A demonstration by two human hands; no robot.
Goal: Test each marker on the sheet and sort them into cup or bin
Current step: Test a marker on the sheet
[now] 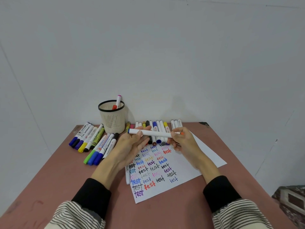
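A white marker [155,133] with a blue left end and an orange right end lies level above the sheet, held by both hands. My left hand [130,146] pinches it near the blue end. My right hand [183,142] grips its orange end. Below lies the white sheet [186,172], covered with several coloured "test" words. The cream mesh cup [113,116] stands at the back and holds a pink-capped marker [118,100] and a red one. A row of markers [159,129] lies behind my hands.
A heap of thicker markers [92,141] lies left of the cup on the reddish table [66,179]. One white marker [127,178] lies along the sheet's left edge. A wall rises right behind the table. A dark patterned object [292,200] sits at the lower right.
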